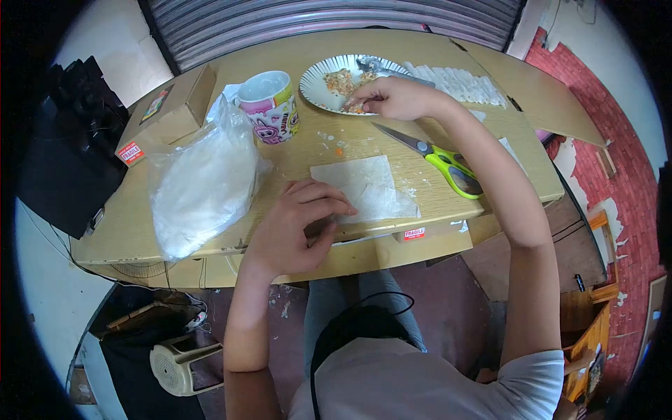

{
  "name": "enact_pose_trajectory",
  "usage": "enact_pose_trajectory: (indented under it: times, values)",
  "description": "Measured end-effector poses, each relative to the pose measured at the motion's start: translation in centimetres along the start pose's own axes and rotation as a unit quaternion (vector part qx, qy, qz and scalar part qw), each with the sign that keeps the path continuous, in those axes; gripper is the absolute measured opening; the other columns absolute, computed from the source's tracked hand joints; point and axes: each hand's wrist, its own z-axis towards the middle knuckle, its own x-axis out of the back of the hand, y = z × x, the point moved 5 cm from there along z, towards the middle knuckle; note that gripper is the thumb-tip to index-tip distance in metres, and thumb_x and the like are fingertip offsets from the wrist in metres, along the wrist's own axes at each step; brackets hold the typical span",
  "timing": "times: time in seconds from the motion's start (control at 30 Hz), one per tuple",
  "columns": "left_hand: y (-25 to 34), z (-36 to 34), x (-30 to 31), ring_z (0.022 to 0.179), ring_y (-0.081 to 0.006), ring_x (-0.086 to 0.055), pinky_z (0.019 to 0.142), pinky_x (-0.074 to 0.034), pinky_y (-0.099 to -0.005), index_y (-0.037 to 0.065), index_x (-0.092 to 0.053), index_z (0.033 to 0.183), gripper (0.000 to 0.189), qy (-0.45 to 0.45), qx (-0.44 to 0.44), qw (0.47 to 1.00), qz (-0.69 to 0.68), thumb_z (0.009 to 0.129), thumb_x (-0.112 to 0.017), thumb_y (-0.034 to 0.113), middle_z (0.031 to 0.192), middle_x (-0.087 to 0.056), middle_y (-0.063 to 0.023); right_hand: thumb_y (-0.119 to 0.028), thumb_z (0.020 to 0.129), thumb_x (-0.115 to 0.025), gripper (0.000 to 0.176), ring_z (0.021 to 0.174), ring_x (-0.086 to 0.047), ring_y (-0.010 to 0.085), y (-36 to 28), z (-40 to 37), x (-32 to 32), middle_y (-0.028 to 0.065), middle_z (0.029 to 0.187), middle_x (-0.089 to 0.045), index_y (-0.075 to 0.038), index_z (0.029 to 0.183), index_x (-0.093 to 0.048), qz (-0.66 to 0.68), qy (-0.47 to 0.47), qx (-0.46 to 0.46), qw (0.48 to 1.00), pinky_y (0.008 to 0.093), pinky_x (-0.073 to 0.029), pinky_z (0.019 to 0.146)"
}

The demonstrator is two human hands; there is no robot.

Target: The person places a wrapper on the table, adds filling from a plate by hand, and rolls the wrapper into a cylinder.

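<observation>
My right hand point(395, 100) reaches over the near rim of a white fluted paper plate point(313, 94). Its fingers are pinched together at some crumbly food mixture point(341, 82) with orange bits; a spoon point(378, 66) also lies on the plate. My left hand point(304, 217) is loosely curled, thumb and fingers apart, fingertips touching the left side of a thin whitish wrapper sheet point(357, 178). That sheet lies flat near the table's front edge, its lower right corner overlapped by another thin piece. Beneath my right forearm are scissors point(441, 159) with green handles.
Several rolled white wrappers point(462, 84) lie in a row at the back right. On the left stand a patterned mug point(269, 115), a plastic bag of white contents point(206, 182) and a cardboard box point(171, 105). Small crumbs dot the table point(315, 56). A plastic stool point(178, 367) is below left.
</observation>
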Motion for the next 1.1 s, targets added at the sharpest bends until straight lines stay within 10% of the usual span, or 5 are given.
enact_pose_trajectory:
  times: [1.1]
  values:
    - [-0.3,-0.1,-0.2,0.103,-0.0289,-0.065,0.097,-0.046,-0.0420,0.011,-0.075,0.102,0.030,0.003,0.014,1.000,-0.003,0.076,-0.065,0.001,0.106,-0.070,-0.0060,-0.012,0.093,-0.076,0.022,0.094,-0.073,0.0128,1.4,0.5,0.2,0.0065,0.106,-0.080,-0.007,0.113,-0.079,0.093,0.050,0.094,0.990,0.0296,-0.058,0.085]
